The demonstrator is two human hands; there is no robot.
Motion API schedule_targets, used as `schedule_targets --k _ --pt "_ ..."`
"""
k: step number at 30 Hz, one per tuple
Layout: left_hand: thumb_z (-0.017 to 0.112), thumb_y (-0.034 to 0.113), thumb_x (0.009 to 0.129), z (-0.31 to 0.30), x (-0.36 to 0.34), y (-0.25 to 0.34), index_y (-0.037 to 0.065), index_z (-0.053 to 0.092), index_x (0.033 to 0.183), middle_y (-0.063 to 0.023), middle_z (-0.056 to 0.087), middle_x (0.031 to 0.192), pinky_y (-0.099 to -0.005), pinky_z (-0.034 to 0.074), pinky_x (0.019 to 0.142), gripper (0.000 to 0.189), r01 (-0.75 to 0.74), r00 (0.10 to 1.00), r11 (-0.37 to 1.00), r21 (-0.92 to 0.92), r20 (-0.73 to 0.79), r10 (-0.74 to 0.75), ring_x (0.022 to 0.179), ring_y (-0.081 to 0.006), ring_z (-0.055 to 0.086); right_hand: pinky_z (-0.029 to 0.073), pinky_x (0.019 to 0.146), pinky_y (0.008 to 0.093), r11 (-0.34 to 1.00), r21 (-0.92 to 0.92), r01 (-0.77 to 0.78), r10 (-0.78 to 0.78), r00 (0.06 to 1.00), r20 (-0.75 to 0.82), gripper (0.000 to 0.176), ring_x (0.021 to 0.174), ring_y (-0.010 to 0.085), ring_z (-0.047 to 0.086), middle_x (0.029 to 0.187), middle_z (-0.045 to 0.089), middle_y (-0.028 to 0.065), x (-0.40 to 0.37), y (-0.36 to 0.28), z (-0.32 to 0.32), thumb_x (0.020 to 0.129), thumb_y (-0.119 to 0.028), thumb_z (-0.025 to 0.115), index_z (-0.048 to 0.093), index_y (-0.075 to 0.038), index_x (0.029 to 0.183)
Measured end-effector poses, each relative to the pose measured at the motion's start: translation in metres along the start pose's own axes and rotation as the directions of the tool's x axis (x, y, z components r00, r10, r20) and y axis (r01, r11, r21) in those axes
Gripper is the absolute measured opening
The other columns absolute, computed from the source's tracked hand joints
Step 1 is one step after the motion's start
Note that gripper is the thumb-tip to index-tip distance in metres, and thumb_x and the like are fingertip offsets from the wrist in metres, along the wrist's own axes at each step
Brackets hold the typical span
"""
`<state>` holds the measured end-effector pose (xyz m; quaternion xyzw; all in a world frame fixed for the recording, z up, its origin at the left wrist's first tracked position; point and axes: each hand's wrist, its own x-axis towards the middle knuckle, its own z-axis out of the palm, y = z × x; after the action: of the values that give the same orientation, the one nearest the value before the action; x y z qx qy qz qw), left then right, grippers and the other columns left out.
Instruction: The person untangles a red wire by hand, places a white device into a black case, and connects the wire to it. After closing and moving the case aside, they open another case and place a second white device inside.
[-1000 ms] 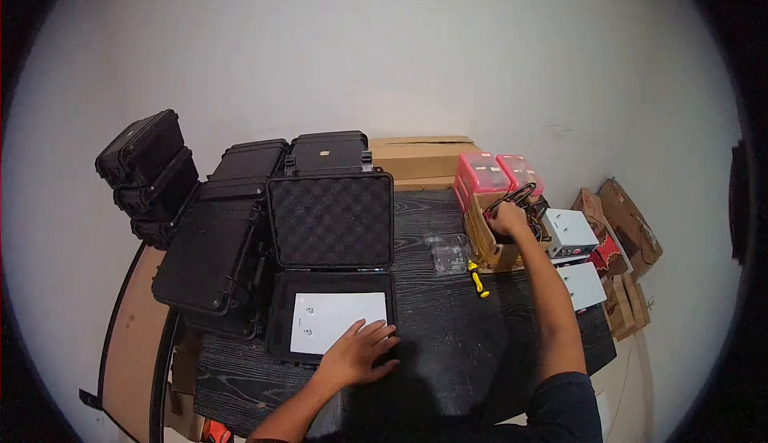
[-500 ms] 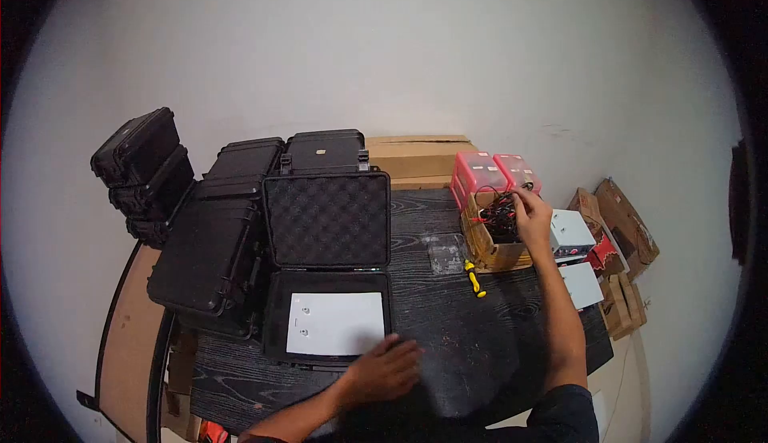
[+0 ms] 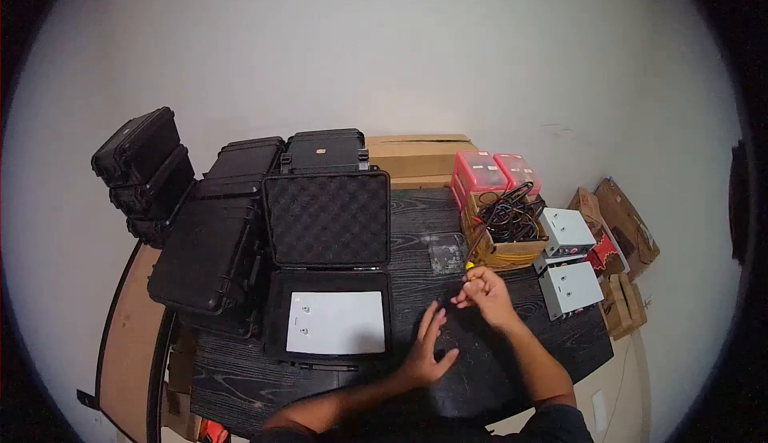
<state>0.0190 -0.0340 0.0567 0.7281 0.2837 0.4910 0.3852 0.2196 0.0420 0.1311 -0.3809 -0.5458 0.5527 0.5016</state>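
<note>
My right hand point(image 3: 486, 295) is over the table with its fingers pinched together. A dark cable point(image 3: 478, 239) runs taut from the cardboard box of cables point(image 3: 512, 255) down toward those fingers, and its end is hidden by them. Part of a yellow-handled screwdriver point(image 3: 470, 267) shows just behind the hand, the rest covered. My left hand point(image 3: 430, 351) is open beside it, fingers apart, holding nothing. Left of that hand lies an open black hard case point(image 3: 326, 219) with egg-crate foam in its lid. A white panel point(image 3: 336, 323) sits in its base.
Closed black cases point(image 3: 204, 255) are stacked at the left. Red-pink plastic bins point(image 3: 480, 172) stand behind the cable box. Two white control boxes point(image 3: 572, 287) are at the table's right side, with cardboard pieces point(image 3: 628, 223) beyond. A transparent bag point(image 3: 446, 252) lies on the dark table point(image 3: 432, 211).
My right hand has come from the cable box down toward me, with a cable stretching after it. My left hand has moved right, away from the case's front edge, fingers spreading.
</note>
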Motion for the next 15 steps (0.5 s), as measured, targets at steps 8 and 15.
schedule_targets --k 8,15 --pt "0.071 0.002 0.096 0.037 -0.004 -0.084 0.002 0.045 0.151 -0.0203 0.045 0.156 -0.0445 0.048 0.112 0.061 0.147 0.976 0.941 -0.305 -0.112 -0.189 0.139 -0.0345 0.053 0.062 0.079 0.0292 0.957 -0.005 -0.291 0.284 0.931 0.227 0.015 0.092 0.0131 0.073 0.099 0.075 0.0056 0.001 0.022 -0.007 0.107 -0.016 0.065 0.065 -0.004 0.114" --pt "0.073 0.006 0.096 0.014 -0.002 -0.077 0.002 0.065 0.120 -0.0190 0.056 0.142 -0.0448 0.046 0.112 0.025 0.050 0.996 0.998 0.043 0.070 -0.053 0.135 -0.0357 0.057 0.053 0.071 0.0276 0.830 -0.558 -0.017 -0.107 0.976 -0.189 0.017 0.081 0.0092 0.064 0.090 0.070 0.0035 0.056 0.046 -0.067 0.103 -0.020 0.070 0.067 -0.004 0.107"
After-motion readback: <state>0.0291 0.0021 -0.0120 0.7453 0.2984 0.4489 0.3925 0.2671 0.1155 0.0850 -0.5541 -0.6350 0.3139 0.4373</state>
